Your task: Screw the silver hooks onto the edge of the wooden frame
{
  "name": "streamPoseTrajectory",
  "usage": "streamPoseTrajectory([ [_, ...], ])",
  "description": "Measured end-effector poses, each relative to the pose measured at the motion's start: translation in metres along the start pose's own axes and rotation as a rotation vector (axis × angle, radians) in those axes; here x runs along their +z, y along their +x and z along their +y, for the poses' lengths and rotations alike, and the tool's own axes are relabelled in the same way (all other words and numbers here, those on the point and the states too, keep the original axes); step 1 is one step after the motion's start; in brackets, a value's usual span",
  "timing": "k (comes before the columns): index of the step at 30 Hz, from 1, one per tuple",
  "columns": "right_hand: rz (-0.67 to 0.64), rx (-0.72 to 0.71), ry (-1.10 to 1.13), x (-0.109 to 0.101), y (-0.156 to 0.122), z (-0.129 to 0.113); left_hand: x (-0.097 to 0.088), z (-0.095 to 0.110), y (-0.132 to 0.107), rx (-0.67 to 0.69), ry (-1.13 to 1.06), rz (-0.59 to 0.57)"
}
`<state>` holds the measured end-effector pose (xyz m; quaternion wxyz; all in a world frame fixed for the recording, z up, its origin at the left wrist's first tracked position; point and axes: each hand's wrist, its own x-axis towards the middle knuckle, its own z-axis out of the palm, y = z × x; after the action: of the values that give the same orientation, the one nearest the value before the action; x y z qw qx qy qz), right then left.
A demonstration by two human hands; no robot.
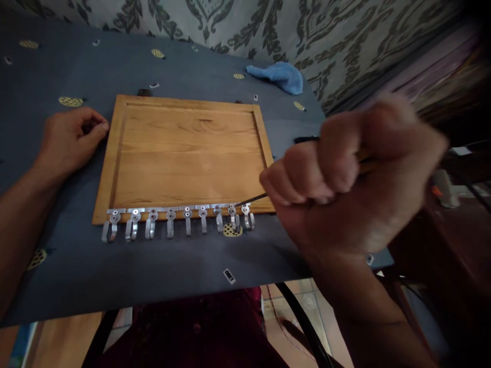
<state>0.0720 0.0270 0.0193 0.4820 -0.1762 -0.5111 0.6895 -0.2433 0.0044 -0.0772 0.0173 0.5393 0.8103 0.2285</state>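
Observation:
A framed wooden panel [192,148] lies on the table, with a row of metal hooks [187,220] along its near edge. My right hand [345,174], slightly blurred, is wrapped round a screwdriver [251,200]. Its thin shaft points left and its tip is at a hook near the right end of the row; the handle is mostly hidden in my fist. On the other side, my left hand [74,135] rests on the table with fingers curled and thumb tip close beside the panel's left edge. Nothing shows in its fingers.
A blue cloth [278,76] lies toward the back right of the dark patterned table cover [164,271]. Behind my right hand, a black object [306,139] is partly hidden. Patterned fabric [215,20] borders the table's far side. Dark furniture [452,245] stands to the right.

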Motion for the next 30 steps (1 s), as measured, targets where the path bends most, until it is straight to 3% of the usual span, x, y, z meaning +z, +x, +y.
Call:
streamPoseTrajectory([
  [3, 0.099, -0.007, 0.006, 0.003, 0.002, -0.009, -0.001, 0.002, -0.001, -0.017, 0.007, -0.017],
  [10, 0.102, -0.026, -0.039, -0.001, -0.006, 0.008, -0.003, 0.002, -0.001, -0.013, 0.014, -0.012],
  [16, 0.003, -0.088, -0.079, -0.008, -0.006, 0.018, -0.001, 0.0, -0.001, 0.008, 0.007, -0.013],
  [23, -0.017, -0.078, -0.056, -0.01, -0.008, 0.021, -0.001, 0.002, -0.002, 0.012, 0.042, -0.008],
  [30, -0.133, -0.059, -0.006, -0.011, -0.007, 0.025, -0.001, -0.001, 0.0, 0.018, 0.046, -0.01],
])
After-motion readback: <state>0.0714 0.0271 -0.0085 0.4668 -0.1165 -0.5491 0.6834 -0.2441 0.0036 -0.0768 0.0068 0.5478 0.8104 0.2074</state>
